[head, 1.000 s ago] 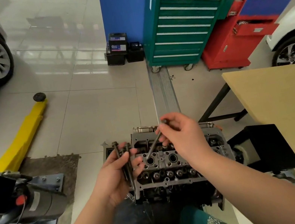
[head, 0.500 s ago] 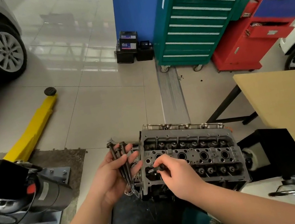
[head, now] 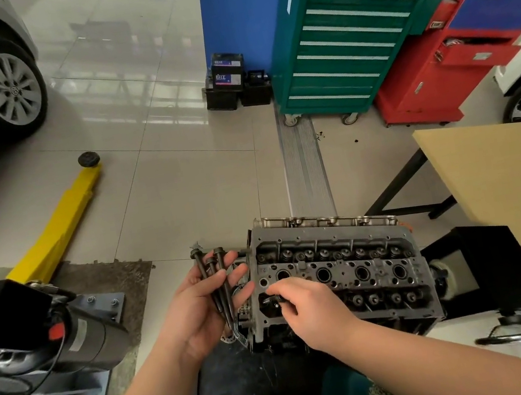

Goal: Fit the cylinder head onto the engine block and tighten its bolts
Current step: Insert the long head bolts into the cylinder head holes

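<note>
The cylinder head already sits on the engine block, its long axis running left to right across the view, valve side facing up. The right hand pinches a head bolt at the near-left corner of the head, its grip closed on the bolt's top; most of the shank is hidden, so the bolt seems to be dropping into its hole. The left hand holds three spare bolts just beside the head's left end, fingers loosely curled round the shanks, heads pointing away from the person.

To do this step well, the bolt should stand straight in the hole and be spun by the fingers until the thread catches freely; any resistance early suggests a crossed thread. Tightening is probably best left until all bolts are started.
</note>
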`<control>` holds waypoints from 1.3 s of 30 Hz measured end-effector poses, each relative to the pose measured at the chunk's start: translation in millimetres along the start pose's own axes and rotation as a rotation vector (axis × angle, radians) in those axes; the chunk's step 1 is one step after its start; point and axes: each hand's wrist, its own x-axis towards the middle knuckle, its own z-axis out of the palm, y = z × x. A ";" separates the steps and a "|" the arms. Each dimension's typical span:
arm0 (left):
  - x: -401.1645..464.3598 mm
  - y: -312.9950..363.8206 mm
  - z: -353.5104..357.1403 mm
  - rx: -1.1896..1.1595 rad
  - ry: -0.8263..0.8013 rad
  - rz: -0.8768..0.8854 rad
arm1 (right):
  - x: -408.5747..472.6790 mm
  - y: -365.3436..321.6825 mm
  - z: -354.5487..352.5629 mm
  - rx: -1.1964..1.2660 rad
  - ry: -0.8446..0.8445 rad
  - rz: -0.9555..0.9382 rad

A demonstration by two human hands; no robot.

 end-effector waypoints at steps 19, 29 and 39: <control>-4.8 18.4 16.6 0.524 -0.136 0.007 | 35.8 -25.1 -14.4 0.153 0.001 0.308; -10.1 -5.4 45.4 0.734 -0.260 0.019 | 27.4 -25.1 -56.8 0.400 -0.002 0.351; 18.8 8.2 22.7 0.238 0.093 0.155 | -32.2 8.7 -81.9 0.000 0.115 0.241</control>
